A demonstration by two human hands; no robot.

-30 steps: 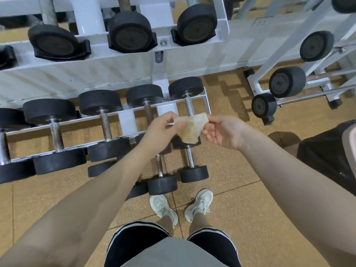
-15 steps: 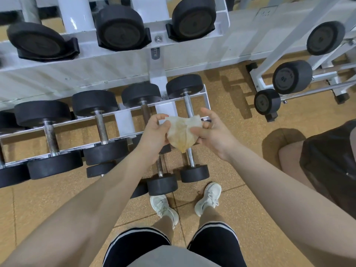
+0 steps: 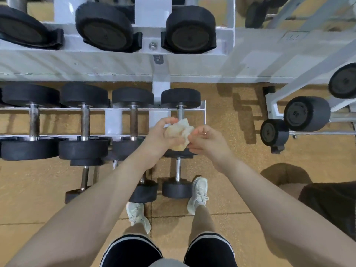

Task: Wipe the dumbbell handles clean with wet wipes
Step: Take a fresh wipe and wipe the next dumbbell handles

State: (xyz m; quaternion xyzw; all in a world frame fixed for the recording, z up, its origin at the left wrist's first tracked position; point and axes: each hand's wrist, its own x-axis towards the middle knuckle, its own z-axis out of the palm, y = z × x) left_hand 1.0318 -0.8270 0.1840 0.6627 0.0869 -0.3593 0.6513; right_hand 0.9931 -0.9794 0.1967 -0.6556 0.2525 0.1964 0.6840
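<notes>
Wet wipe (image 3: 180, 132): crumpled up, yellowish, held in the air above the white rack's (image 3: 113, 120) right end
Left hand (image 3: 159, 134): fingers curled around the wipe
Right hand (image 3: 205, 138): pinching the wipe's other side
Dumbbell (image 3: 180, 105): on the rack, its metal handle just behind the wipe
Floor dumbbell (image 3: 177, 186): beside a white shoe (image 3: 199, 194)

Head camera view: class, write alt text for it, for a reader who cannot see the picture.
Seen from above, a person's left hand and right hand hold a crumpled, yellowed wet wipe between them over a white dumbbell rack. Black dumbbells with metal handles lie on its rails, others on the tan floor by white sneakers.
</notes>
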